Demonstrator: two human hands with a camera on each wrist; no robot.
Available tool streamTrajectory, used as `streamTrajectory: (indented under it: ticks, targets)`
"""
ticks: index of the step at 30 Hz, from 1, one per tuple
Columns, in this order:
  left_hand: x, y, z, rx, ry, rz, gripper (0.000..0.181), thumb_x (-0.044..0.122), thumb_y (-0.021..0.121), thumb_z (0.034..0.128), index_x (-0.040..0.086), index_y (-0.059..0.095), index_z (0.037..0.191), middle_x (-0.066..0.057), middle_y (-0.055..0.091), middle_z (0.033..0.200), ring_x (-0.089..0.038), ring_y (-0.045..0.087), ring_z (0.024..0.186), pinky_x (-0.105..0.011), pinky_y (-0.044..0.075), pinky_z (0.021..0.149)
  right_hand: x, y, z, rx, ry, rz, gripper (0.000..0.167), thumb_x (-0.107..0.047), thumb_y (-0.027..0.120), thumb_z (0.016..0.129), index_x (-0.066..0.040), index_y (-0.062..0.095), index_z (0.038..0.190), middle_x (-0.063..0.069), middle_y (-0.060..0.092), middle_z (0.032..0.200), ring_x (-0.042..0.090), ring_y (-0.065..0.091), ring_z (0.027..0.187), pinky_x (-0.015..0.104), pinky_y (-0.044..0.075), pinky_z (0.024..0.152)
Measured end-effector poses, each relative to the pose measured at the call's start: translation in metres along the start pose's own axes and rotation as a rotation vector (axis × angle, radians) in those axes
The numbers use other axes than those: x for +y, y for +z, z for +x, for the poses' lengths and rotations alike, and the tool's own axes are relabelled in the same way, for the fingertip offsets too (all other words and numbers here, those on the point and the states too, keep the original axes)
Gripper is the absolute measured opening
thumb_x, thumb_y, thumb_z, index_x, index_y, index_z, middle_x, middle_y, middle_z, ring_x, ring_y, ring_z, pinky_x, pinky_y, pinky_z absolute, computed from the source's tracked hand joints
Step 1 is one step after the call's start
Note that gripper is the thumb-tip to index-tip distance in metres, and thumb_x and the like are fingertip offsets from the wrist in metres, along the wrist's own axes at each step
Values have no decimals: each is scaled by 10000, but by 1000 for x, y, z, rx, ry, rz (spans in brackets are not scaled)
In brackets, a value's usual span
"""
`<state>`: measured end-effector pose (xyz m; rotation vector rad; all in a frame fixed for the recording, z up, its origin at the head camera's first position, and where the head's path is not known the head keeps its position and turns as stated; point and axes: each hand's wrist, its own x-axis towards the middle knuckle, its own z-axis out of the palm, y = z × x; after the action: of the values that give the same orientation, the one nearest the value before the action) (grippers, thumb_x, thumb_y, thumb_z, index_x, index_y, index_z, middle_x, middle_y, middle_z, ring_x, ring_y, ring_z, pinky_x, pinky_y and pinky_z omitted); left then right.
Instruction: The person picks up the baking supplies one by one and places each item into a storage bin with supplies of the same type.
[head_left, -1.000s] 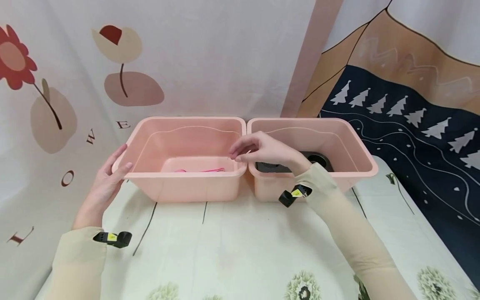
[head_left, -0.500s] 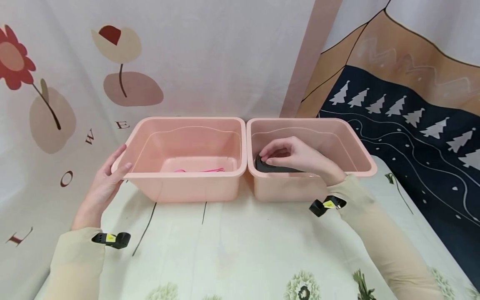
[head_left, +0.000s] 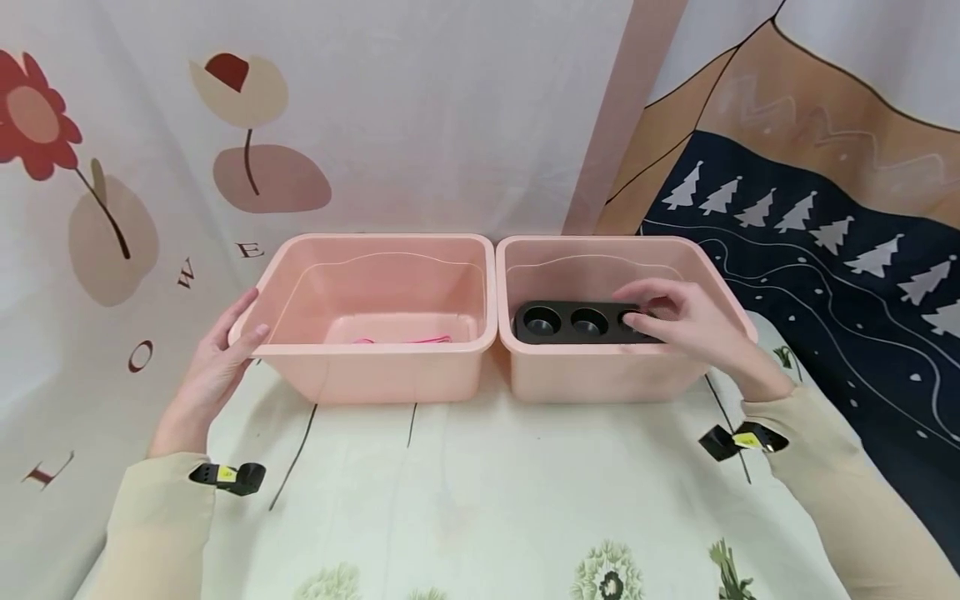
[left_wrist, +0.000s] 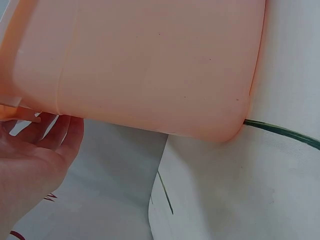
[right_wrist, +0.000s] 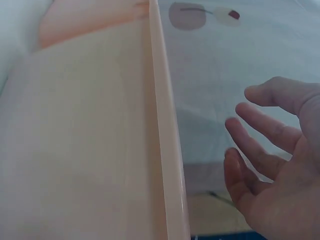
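Note:
Two pink plastic bins stand side by side on the cloth. My left hand grips the outer end of the left bin, thumb over the rim and fingers along the outside; in the left wrist view, fingers meet the rim from below. Something thin and bright pink lies inside that bin, mostly hidden by its front wall. A black muffin pan with round cups lies in the right bin. Over the pan's right end hovers my right hand, fingers loosely bent and nothing between them.
A pale cloth with flower prints covers the table. Behind the bins hangs a printed white curtain. At the right is a dark blue cloth with white trees. The bins' inner ends nearly touch.
My right hand has moved rightward, from the left bin's inner rim to above the right end of the muffin pan, uncovering the pan's cups. The left hand keeps its hold on the left bin.

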<state>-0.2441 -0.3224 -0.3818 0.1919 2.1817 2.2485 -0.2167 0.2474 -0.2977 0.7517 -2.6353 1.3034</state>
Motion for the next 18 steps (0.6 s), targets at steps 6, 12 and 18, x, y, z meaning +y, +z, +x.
streamTrajectory:
  ticks: [6,12,18]
  targets:
    - [0,-1,-2,3,10,-5,629,107,510,1008,281,237,1547,-36,157,1559,-161,254,1341,-138,335,1010,7,-19,-26,54,56,-86,337,-58,652,905,-41,610,1239,60,578,1257,141,409,1231,553,319,1031]
    - [-2,-4,-7,97,62,152,586,165,531,1003,246,294,1533,-50,290,1515,-76,389,1234,-83,398,867,15,-29,-50,94,-65,-371,482,-35,697,841,-27,560,1303,189,468,1380,406,288,1317,679,196,1031]
    - [0,-2,-13,253,181,541,557,236,526,1000,151,333,1516,-203,405,1431,46,468,1085,-54,400,796,34,-39,-75,168,-65,-584,578,-117,705,848,-40,489,1379,234,365,1455,422,197,1384,646,84,1096]
